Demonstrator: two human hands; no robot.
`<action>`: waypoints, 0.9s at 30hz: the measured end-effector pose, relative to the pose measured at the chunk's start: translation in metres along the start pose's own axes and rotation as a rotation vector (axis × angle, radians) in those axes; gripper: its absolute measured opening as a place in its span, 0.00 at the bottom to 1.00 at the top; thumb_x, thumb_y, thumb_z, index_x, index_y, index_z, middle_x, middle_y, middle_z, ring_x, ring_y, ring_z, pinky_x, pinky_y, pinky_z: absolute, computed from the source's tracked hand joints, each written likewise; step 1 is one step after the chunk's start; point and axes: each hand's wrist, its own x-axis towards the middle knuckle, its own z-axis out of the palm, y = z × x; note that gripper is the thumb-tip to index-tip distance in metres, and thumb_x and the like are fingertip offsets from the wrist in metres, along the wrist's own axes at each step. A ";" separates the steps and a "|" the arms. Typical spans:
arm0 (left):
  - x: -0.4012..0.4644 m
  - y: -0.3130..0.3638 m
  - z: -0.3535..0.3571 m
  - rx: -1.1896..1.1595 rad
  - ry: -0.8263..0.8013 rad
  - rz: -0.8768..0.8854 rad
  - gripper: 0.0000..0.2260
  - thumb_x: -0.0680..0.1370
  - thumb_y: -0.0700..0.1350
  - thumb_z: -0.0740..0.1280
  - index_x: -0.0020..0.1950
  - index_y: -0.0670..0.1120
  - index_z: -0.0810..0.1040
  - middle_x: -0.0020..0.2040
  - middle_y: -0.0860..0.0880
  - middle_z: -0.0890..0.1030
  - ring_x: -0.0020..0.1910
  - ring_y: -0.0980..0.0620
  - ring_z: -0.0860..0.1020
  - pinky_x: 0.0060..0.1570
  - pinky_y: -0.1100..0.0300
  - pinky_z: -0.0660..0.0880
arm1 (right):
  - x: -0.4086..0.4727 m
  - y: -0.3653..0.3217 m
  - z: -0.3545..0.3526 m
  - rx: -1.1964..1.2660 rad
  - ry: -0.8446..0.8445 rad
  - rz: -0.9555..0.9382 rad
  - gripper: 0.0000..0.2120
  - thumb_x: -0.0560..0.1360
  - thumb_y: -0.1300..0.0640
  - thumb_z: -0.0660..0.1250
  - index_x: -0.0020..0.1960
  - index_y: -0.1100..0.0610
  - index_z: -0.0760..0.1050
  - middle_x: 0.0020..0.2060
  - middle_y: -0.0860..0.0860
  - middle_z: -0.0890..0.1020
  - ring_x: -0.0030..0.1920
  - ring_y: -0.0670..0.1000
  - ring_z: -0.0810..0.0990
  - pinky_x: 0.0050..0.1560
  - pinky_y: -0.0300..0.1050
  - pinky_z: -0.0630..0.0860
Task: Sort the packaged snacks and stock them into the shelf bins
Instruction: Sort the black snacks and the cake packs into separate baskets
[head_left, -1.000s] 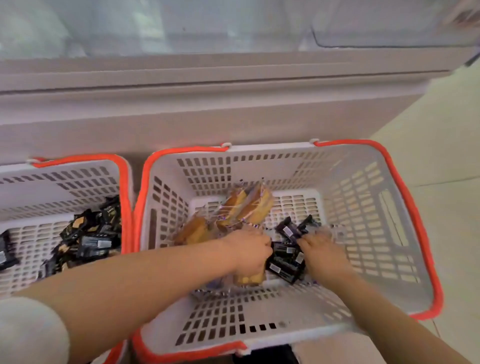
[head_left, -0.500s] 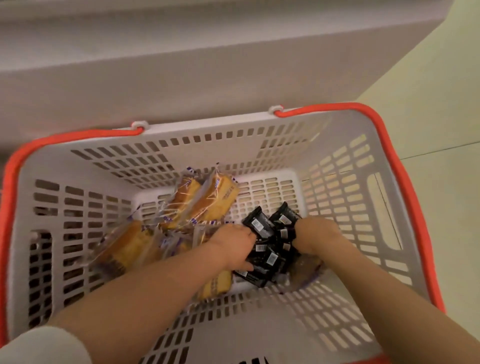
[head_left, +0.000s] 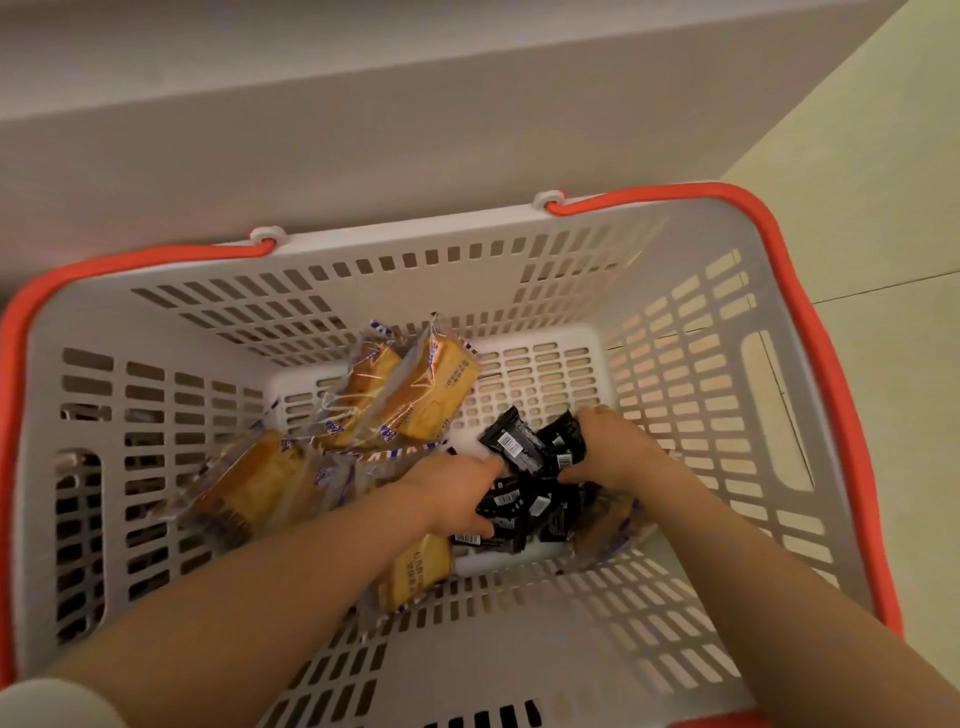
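Both hands gathering black snack packets in the basket

Left hand (head_left: 460, 491) and right hand (head_left: 621, 454) curl around the black snack packets (head_left: 524, 483) heaped between them on the basket (head_left: 675, 405) floor; light, slippery wrappers likely slide, so scoop from both sides.

1. The left hand (head_left: 457, 493) covers part of the black snack packets (head_left: 524, 483); its fingertips are hidden among them.
2. The print on the cake packages (head_left: 415, 395) is too small to read.
3. The basket (head_left: 467, 244) is cut off at the bottom edge.
4. The white sleeve (head_left: 52, 706) is cropped at the corner.
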 end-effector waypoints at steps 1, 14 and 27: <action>-0.003 -0.004 -0.002 -0.017 0.003 -0.009 0.26 0.74 0.54 0.68 0.67 0.45 0.64 0.55 0.42 0.78 0.52 0.43 0.77 0.45 0.53 0.73 | 0.000 0.001 0.000 0.032 -0.018 -0.024 0.27 0.69 0.48 0.73 0.61 0.57 0.66 0.58 0.56 0.72 0.58 0.56 0.72 0.48 0.46 0.70; -0.075 -0.020 -0.045 -0.457 0.388 -0.044 0.27 0.77 0.56 0.63 0.72 0.48 0.62 0.69 0.49 0.71 0.64 0.52 0.72 0.61 0.59 0.69 | -0.054 -0.026 -0.034 0.408 0.645 -0.147 0.15 0.74 0.50 0.68 0.54 0.54 0.65 0.45 0.50 0.75 0.42 0.51 0.75 0.33 0.43 0.67; -0.320 -0.073 -0.026 -1.114 1.104 -0.279 0.09 0.72 0.57 0.66 0.50 0.57 0.75 0.49 0.56 0.82 0.49 0.57 0.80 0.55 0.54 0.74 | -0.174 -0.253 -0.052 0.954 0.421 -0.531 0.10 0.72 0.49 0.70 0.51 0.45 0.74 0.48 0.44 0.81 0.49 0.47 0.80 0.49 0.46 0.77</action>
